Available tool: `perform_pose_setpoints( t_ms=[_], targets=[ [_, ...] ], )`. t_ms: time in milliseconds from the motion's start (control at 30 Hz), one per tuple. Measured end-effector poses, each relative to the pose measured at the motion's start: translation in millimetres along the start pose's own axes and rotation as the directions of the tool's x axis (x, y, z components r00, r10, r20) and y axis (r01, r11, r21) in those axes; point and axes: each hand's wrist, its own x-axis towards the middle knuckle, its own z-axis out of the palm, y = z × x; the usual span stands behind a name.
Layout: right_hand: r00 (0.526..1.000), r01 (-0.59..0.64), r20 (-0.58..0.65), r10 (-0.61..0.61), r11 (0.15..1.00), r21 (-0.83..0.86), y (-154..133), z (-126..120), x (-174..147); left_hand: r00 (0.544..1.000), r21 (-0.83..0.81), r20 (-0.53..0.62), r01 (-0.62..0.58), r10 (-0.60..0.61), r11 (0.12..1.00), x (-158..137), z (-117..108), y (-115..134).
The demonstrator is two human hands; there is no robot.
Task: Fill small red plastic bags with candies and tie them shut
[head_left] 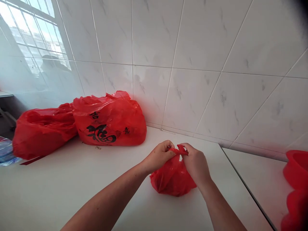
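Note:
A small red plastic bag (173, 183) rests on the white table in front of me, its lower part bulging. Above it, its handles cross between my two hands. My left hand (160, 155) pinches one handle between thumb and fingers. The other handle is gripped by my right hand (197, 163), whose fingers are partly hidden behind the thumb and the plastic. What the bag contains is hidden.
Two larger red plastic bags stand at the back left: one with black characters (110, 122), the other plainer (44, 134). A clear plastic bottle (8, 150) is at the left edge. Red rounded objects (298, 170) sit at the right. A tiled wall (154, 80) borders the table (96, 179).

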Motion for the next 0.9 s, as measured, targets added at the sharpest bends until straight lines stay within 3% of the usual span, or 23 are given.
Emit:
perform_pose_setpoints(
  t_ms=[100,167,200,267,333,400,433,500,567,633,733,800,900],
  targets=[
    [0.970,-0.071,0.242,-0.010,0.943,0.326,-3.1,-3.2,-3.8,0.994,0.199,-0.094,-0.032,0.051,0.979,1.2,-1.8,0.2],
    [0.900,-0.202,0.430,-0.074,0.803,0.561,-3.7,-9.5,-6.6,0.983,0.320,-0.145,-0.061,0.112,0.946,0.5,-5.6,0.5],
    [0.879,-0.251,0.469,-0.091,0.747,0.616,-1.7,-12.5,-6.9,0.977,0.373,-0.153,-0.084,0.151,0.924,-1.4,-8.0,1.3],
    [0.923,-0.235,0.385,-0.011,0.776,0.585,9.1,-16.4,-3.9,0.966,0.484,-0.123,-0.141,0.227,0.864,-9.6,-13.2,4.5],
    [0.980,-0.179,0.154,0.127,0.898,0.401,29.0,-17.1,3.2,0.968,0.609,-0.018,-0.187,0.249,0.771,-23.9,-18.6,9.6],
    [0.978,-0.196,-0.029,0.208,0.956,0.218,53.6,-15.9,10.9,0.977,0.706,0.142,-0.211,0.156,0.677,-41.2,-23.9,15.2],
    [0.972,-0.214,-0.062,0.227,0.961,0.176,65.7,-15.0,13.8,0.974,0.729,0.213,-0.210,0.076,0.651,-49.5,-26.5,17.9],
    [0.969,-0.229,-0.061,0.240,0.961,0.153,85.6,-13.4,16.2,0.954,0.729,0.291,-0.174,-0.069,0.662,-62.0,-30.6,22.5],
    [0.970,-0.224,-0.058,0.234,0.963,0.149,97.9,-12.9,14.4,0.959,0.689,0.260,-0.106,-0.108,0.717,-66.3,-31.6,25.9],
    [0.970,-0.217,-0.076,0.232,0.963,0.162,104.7,-13.9,10.6,0.983,0.635,0.177,-0.084,-0.039,0.768,-62.4,-26.9,27.3],
    [0.964,-0.230,-0.095,0.250,0.956,0.184,116.1,-15.5,6.0,0.988,0.605,0.123,-0.146,0.090,0.783,-45.7,-7.8,21.5],
    [0.955,-0.259,-0.104,0.278,0.951,0.171,130.4,-13.9,5.9,0.979,0.662,0.164,-0.199,0.120,0.723,-30.4,7.6,10.8],
    [0.948,-0.294,-0.089,0.305,0.948,0.120,159.6,-6.8,9.3,0.943,0.791,0.324,-0.311,0.072,0.527,-9.3,20.2,-8.8]
  ],
)
